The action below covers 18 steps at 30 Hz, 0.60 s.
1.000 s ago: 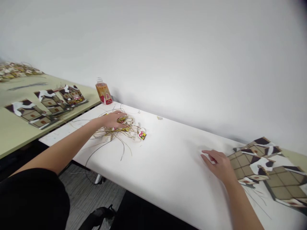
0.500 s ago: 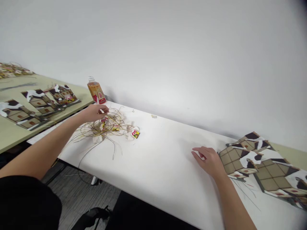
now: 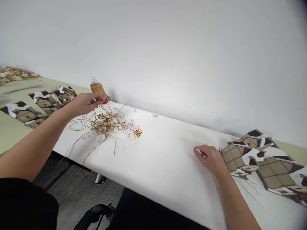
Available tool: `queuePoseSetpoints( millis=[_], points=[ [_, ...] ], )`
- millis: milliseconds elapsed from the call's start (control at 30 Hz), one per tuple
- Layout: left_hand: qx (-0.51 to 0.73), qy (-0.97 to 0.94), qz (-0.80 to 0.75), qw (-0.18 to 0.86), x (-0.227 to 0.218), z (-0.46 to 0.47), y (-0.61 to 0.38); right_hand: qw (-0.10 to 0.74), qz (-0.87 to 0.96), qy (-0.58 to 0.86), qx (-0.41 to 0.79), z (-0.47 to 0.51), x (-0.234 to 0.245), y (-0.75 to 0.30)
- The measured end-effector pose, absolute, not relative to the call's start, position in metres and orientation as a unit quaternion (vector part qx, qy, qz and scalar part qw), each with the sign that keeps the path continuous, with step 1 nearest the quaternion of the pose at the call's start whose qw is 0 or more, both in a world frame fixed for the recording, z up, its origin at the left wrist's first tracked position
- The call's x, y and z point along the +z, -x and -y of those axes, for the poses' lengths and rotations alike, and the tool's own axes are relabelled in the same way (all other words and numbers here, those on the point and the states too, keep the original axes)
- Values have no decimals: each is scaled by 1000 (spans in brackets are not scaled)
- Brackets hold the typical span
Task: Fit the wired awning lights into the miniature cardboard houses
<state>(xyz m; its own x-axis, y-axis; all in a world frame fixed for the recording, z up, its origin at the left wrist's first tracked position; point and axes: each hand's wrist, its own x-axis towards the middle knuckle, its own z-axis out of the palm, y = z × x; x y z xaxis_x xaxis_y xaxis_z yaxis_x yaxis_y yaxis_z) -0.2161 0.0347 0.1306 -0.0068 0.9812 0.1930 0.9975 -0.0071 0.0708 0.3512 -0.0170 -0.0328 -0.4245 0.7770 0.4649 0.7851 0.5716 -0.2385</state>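
My left hand is closed in a pinch on thin wires, held a little above a tangled pile of wired parts. The pile has white blocks and small pieces with red-and-white striped awnings; one striped piece lies at its right edge. My right hand hovers over or rests on the white table, which I cannot tell. It holds nothing, with thumb and fingers slightly apart. Just right of it lie several snow-roofed model house pieces, partly overlapping.
A bottle of amber drink stands behind my left hand by the wall. On the green table at left stand several model house fronts, with another wired heap farther back. Loose wires hang over the white table's front edge.
My left hand has risen off the pile, drawing wires up with it. The view has shifted slightly; my right hand keeps much the same pose.
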Motion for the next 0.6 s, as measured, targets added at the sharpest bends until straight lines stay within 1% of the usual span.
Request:
queuePoseSetpoints(
  millis=[233, 600],
  points=[
    [-116, 737, 656, 118, 159, -29, 186, 270, 838, 474, 3, 18, -31, -350],
    [-128, 756, 630, 123, 189, -26, 136, 257, 829, 497, 7, 21, -28, -350]
  ],
)
